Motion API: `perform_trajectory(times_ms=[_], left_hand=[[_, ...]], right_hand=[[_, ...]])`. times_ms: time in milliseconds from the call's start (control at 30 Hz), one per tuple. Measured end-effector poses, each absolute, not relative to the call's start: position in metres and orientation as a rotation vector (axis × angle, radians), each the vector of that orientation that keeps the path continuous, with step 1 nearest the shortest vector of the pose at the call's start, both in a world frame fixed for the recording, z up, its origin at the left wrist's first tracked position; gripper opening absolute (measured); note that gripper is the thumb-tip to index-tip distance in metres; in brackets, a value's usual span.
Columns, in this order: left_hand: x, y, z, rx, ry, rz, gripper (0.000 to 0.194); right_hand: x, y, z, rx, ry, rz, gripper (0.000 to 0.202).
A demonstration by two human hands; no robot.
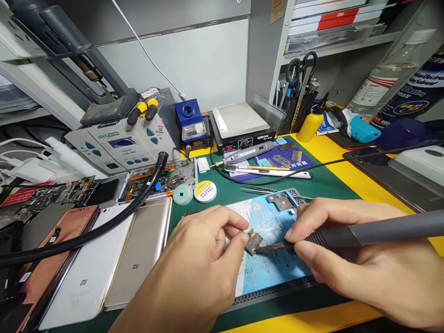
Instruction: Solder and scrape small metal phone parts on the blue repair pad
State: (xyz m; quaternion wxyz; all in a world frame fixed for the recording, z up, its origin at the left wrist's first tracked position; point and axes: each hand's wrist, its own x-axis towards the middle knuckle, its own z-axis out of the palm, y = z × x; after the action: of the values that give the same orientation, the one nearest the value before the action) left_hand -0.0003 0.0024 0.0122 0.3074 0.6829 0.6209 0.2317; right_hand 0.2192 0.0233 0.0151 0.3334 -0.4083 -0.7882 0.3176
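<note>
Over a blue and white work pad [267,273], my left hand [211,249] pinches a small dark circuit board [254,241] between thumb and index finger. My right hand [350,259] is closed around a thick grey and black pen-like tool [385,231]. The narrow tip of that tool points left and meets the lower right edge of the small board, or lies very close to it. Another dark board piece [280,202] lies at the top of the pad, just beyond my right fingers.
Phones, including a gold one [142,254], lie at the left under a black hose [114,222]. Behind the pad are tweezers [260,190], a brush, a round tin [205,190], and a parts tray. A control station [121,143], heating plate [241,121] and yellow bottle [312,124] stand further back.
</note>
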Motion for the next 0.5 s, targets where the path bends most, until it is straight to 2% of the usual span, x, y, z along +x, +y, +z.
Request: perform_trajectory(times_ms=[500], left_hand=[[0.0005, 0.0, 0.0139, 1.747, 1.651, 0.622, 0.012]], right_hand=[[0.2173, 0.0209, 0.0172, -1.076, -2.116, 0.718, 0.011]])
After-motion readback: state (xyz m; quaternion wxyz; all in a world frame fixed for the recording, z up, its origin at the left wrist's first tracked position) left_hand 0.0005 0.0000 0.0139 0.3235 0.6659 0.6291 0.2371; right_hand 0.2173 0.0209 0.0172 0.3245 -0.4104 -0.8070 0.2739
